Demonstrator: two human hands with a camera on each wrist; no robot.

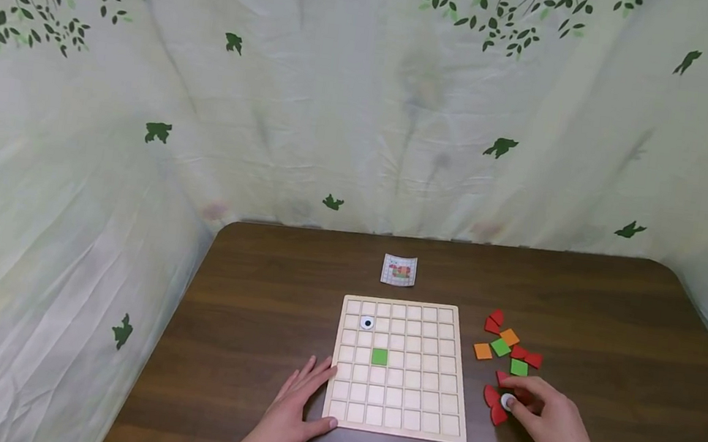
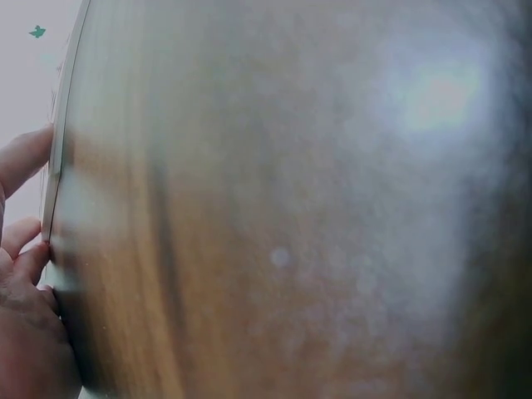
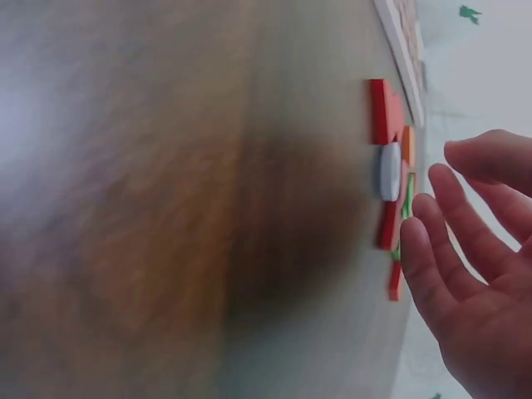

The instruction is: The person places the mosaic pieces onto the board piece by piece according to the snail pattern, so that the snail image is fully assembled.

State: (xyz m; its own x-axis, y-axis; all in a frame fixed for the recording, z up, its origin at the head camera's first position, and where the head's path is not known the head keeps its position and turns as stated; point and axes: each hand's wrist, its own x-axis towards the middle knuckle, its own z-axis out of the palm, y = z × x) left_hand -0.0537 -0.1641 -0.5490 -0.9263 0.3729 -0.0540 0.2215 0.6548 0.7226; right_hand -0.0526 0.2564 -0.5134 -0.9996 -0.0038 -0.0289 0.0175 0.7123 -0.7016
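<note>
The outspread left hand likely steadies the grid board. The right hand, empty, hovers over a white disc.

On the table we have a card behind the grid board and loose tiles beyond the board's right edge

Pale gridded board; red, orange, green tiles; brown table; leaf-patterned whitish cloth
</note>
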